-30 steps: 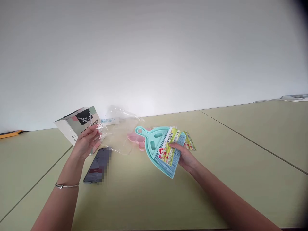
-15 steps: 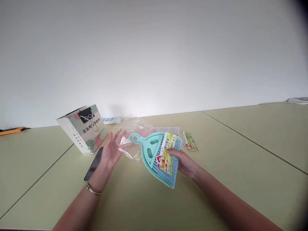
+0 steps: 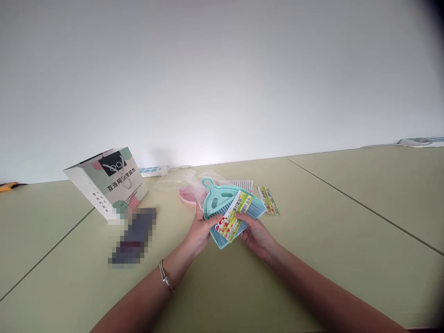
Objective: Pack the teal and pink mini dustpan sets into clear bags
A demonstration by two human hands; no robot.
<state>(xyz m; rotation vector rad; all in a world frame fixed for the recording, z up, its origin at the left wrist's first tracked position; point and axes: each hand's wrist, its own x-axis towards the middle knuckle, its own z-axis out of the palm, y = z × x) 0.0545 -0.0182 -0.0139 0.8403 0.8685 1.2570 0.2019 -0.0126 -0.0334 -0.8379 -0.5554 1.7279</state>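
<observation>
A teal dustpan [image 3: 208,201] is held up between both hands, its looped handle pointing away from me. A brush with blue bristles [image 3: 255,206] lies in the pan, and a printed label card [image 3: 235,217] rests over the bristles. My left hand [image 3: 200,232] is closed on the pan's left side, its thumb on the card's lower end. On the right side my right hand [image 3: 258,238] grips the pan with the thumb pressed on the card; its other fingers are partly hidden underneath. Clear plastic wrapping [image 3: 189,178] lies just behind the pan.
Behind the hands are a pink dustpan [image 3: 187,196] and a white-bristled brush [image 3: 244,185], both partly covered. Another label card [image 3: 268,200] lies to their right. At left stand a paper bag [image 3: 116,178] and a blurred-out dark object [image 3: 135,236]. A power strip [image 3: 151,171] lies near the wall.
My left hand has left the clear plastic and closed on the dustpan's left side. The dustpan has turned, so its handle now points away instead of left.
</observation>
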